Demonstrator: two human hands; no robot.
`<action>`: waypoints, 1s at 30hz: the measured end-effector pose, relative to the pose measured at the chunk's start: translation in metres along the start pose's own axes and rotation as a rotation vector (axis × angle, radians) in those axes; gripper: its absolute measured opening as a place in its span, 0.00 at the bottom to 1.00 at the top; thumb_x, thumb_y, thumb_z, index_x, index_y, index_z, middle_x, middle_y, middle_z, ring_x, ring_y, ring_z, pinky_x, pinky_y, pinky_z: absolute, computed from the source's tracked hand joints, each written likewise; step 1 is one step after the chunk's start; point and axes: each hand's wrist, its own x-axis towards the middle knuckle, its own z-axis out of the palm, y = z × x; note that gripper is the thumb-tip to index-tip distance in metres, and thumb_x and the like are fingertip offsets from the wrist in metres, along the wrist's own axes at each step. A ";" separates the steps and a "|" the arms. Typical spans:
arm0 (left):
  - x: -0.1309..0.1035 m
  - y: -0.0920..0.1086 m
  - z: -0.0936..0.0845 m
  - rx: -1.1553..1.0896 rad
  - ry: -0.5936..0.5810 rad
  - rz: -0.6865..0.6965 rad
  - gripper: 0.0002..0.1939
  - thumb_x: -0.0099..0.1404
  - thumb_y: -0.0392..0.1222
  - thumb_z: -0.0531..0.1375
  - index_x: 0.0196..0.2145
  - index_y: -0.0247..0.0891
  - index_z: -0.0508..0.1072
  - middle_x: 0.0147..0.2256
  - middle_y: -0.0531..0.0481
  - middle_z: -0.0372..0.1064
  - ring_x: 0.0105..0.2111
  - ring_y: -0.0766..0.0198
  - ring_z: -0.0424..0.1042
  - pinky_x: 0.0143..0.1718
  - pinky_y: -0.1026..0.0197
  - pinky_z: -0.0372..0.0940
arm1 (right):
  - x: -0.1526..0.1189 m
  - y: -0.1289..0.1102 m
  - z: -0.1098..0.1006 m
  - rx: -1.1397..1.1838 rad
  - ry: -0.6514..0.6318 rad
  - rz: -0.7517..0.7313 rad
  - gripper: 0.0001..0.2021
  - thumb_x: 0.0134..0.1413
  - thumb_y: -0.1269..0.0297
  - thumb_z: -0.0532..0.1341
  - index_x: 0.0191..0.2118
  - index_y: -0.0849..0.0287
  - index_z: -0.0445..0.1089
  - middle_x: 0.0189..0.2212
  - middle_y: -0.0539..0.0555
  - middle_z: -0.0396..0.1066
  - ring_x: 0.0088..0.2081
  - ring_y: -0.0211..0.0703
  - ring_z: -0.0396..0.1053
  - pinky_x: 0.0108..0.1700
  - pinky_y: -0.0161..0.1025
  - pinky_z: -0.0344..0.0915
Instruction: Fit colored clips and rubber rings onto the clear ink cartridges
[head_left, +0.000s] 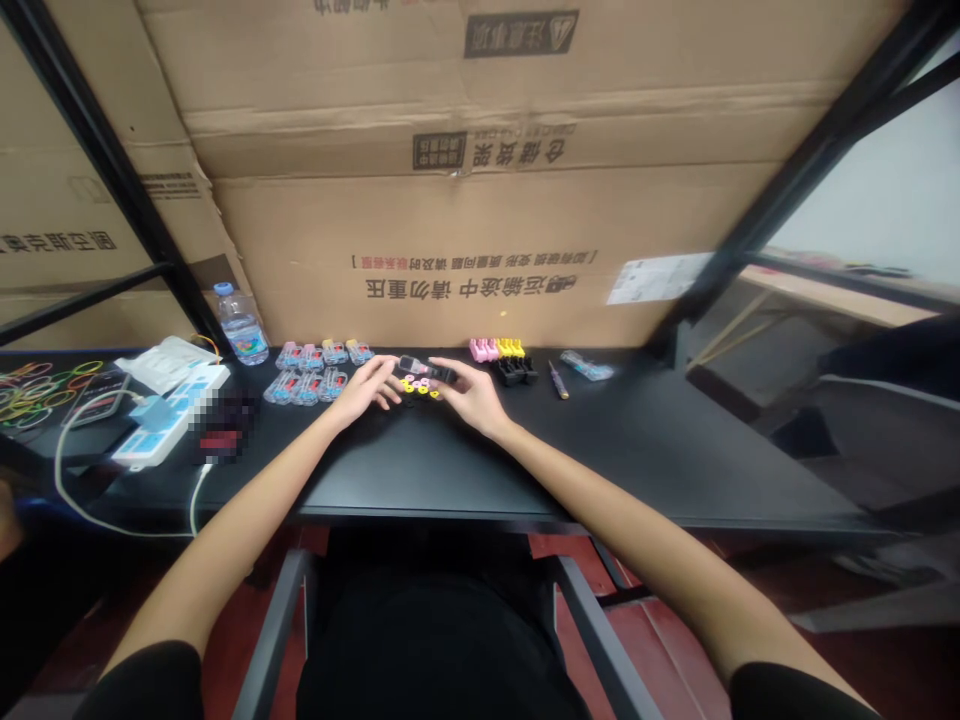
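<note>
- Centrally in the head view, a small dark item (421, 368) was held just behind a cluster of pink and yellow rings (422, 390).
- By the right hand (478, 398), set just right of the rings, the item was grasped between thumb and fingers.
- By the left hand (365, 388), just left of the rings, the item's left end was met with the fingertips; whether it was gripped there cannot be told.
- Left of the rings, clear packs (311, 370) were laid out in two rows.
- Farther left of the rings, a bottle (244, 330) was stood upright, and a white power strip (171, 420) was placed nearer the person.
- Right of the rings, pink parts (484, 349), yellow parts (511, 348) and black parts (515, 372) were grouped together.
- Farther right of the rings, a screwdriver (558, 380) and a clear bag (587, 367) were laid.
- Behind the rings, printed cardboard (465, 220) was stood up.
</note>
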 end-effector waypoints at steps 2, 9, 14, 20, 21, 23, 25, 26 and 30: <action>-0.001 0.001 0.001 -0.042 -0.031 -0.036 0.30 0.74 0.65 0.58 0.59 0.38 0.69 0.34 0.44 0.80 0.29 0.59 0.82 0.28 0.61 0.74 | -0.001 -0.001 -0.004 -0.108 -0.026 -0.156 0.20 0.63 0.64 0.66 0.59 0.49 0.79 0.62 0.56 0.76 0.61 0.57 0.75 0.64 0.57 0.74; -0.003 0.004 0.001 -0.098 0.020 -0.013 0.28 0.65 0.54 0.71 0.55 0.40 0.69 0.37 0.48 0.81 0.31 0.60 0.83 0.38 0.56 0.79 | -0.002 -0.008 -0.006 -0.246 -0.165 -0.288 0.31 0.62 0.74 0.56 0.68 0.47 0.73 0.73 0.52 0.63 0.74 0.53 0.60 0.76 0.57 0.57; 0.000 0.000 0.001 -0.068 0.084 0.049 0.25 0.65 0.55 0.72 0.49 0.40 0.67 0.35 0.51 0.79 0.34 0.60 0.84 0.38 0.58 0.78 | 0.002 0.003 -0.001 0.026 -0.026 0.045 0.30 0.67 0.60 0.61 0.73 0.50 0.65 0.69 0.61 0.69 0.54 0.54 0.80 0.63 0.57 0.75; -0.002 -0.001 0.003 0.004 0.056 0.114 0.23 0.65 0.57 0.71 0.33 0.39 0.66 0.33 0.51 0.77 0.36 0.60 0.82 0.41 0.57 0.77 | 0.005 0.002 -0.002 0.186 -0.090 0.215 0.30 0.64 0.43 0.66 0.63 0.57 0.75 0.52 0.60 0.81 0.48 0.56 0.81 0.53 0.56 0.81; -0.004 0.000 0.004 0.020 0.027 0.119 0.23 0.64 0.56 0.72 0.32 0.38 0.66 0.33 0.51 0.77 0.37 0.59 0.82 0.43 0.55 0.77 | 0.005 0.001 -0.001 0.180 -0.104 0.214 0.30 0.63 0.42 0.67 0.62 0.57 0.77 0.53 0.60 0.81 0.49 0.56 0.81 0.52 0.56 0.81; -0.007 0.002 0.006 0.054 -0.042 0.125 0.22 0.63 0.53 0.74 0.31 0.38 0.67 0.35 0.49 0.79 0.39 0.58 0.83 0.47 0.53 0.76 | 0.003 -0.002 0.001 0.168 -0.150 0.214 0.29 0.60 0.42 0.69 0.58 0.57 0.79 0.51 0.59 0.82 0.48 0.56 0.81 0.51 0.55 0.81; -0.011 0.003 0.009 0.078 -0.105 0.126 0.22 0.63 0.51 0.74 0.30 0.38 0.67 0.38 0.47 0.80 0.41 0.57 0.83 0.48 0.52 0.75 | 0.001 -0.003 0.005 0.158 -0.204 0.217 0.27 0.58 0.41 0.70 0.53 0.58 0.81 0.47 0.59 0.83 0.47 0.56 0.81 0.49 0.54 0.81; -0.012 0.003 0.010 0.087 -0.126 0.127 0.22 0.63 0.51 0.74 0.30 0.38 0.66 0.39 0.46 0.80 0.41 0.56 0.83 0.47 0.52 0.75 | -0.001 -0.004 0.007 0.153 -0.225 0.219 0.26 0.58 0.41 0.70 0.50 0.58 0.81 0.45 0.58 0.83 0.46 0.56 0.81 0.48 0.53 0.81; -0.012 0.004 0.010 0.121 -0.113 0.149 0.21 0.65 0.53 0.72 0.32 0.39 0.65 0.35 0.47 0.78 0.36 0.59 0.82 0.41 0.56 0.74 | -0.002 -0.005 0.010 0.123 -0.236 0.217 0.24 0.58 0.40 0.70 0.42 0.59 0.79 0.38 0.57 0.82 0.43 0.54 0.82 0.46 0.49 0.81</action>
